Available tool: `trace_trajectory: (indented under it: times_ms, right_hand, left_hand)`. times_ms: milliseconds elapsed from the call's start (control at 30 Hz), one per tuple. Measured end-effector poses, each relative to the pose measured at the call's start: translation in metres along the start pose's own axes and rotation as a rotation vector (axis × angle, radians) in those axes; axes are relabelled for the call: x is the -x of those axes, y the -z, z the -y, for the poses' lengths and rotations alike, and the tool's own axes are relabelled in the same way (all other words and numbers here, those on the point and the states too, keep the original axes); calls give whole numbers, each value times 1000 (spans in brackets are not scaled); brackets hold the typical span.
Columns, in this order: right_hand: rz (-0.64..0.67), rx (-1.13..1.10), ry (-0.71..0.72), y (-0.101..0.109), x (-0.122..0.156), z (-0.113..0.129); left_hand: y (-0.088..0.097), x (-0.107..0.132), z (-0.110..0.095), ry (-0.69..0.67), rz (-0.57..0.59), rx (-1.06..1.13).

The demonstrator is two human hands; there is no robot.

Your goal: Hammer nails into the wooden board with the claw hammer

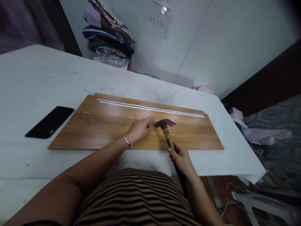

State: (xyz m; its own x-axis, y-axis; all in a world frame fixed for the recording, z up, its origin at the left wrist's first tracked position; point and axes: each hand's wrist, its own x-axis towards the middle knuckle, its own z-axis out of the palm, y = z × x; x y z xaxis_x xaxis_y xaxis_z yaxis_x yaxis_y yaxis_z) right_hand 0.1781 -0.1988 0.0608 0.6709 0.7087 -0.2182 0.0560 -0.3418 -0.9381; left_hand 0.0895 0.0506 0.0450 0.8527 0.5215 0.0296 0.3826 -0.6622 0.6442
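Note:
My right hand [180,157] is closed round the handle of a claw hammer [167,135], yellow toward the head and black lower down. Its rusty head is raised beside the fingertips of my left hand [140,128], claw pointing right. My left hand rests on a wooden board [113,125], index finger stretched forward, the other fingers curled in toward the thumb. Something tiny and shiny shows at these fingertips, too small to name. Several tiny dark points [156,129] sit on the board between hand and hammer. Several thin nails [88,121] lie loose at the board's left.
Two white measuring strips [150,109] run along the board's far side. A black phone [50,122] lies left of the board on the white table [47,81]. Folded clothes [110,37] are stacked against the wall. A white plastic stool [261,207] stands at the lower right.

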Motion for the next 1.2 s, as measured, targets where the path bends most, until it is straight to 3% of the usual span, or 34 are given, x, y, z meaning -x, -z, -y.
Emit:
trace_trajectory:
  times_ms: [733,1200]
  right_hand:
    - [55,87,45,-8,-7,1]
    - [64,92,51,-9,-6,3]
  left_hand:
    - [-15,2,12,-5,-68,93]
    - [-15,2,10,13,-81,115]
